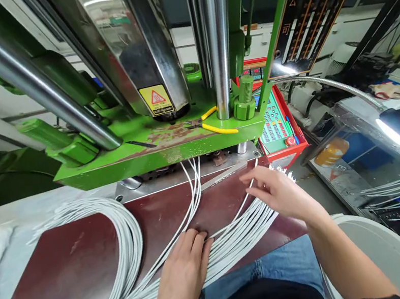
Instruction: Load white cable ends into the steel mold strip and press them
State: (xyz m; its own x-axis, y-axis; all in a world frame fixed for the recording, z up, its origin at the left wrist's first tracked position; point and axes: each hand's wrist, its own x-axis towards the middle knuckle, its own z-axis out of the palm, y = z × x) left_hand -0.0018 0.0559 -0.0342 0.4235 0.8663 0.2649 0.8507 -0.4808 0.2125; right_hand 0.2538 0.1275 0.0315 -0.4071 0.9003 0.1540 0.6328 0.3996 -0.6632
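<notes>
Apparently to steady them, the left hand lies over the bundle of white cables on the dark red board, its fingers loosely curled; whether it grips any is hidden. The right hand has thumb and forefinger nearly together around a single cable, probably to separate it, though a firm pinch can't be confirmed. A few cable ends run under the green press; yellow-handled pliers rest on its ledge, seemingly for easy reach.
</notes>
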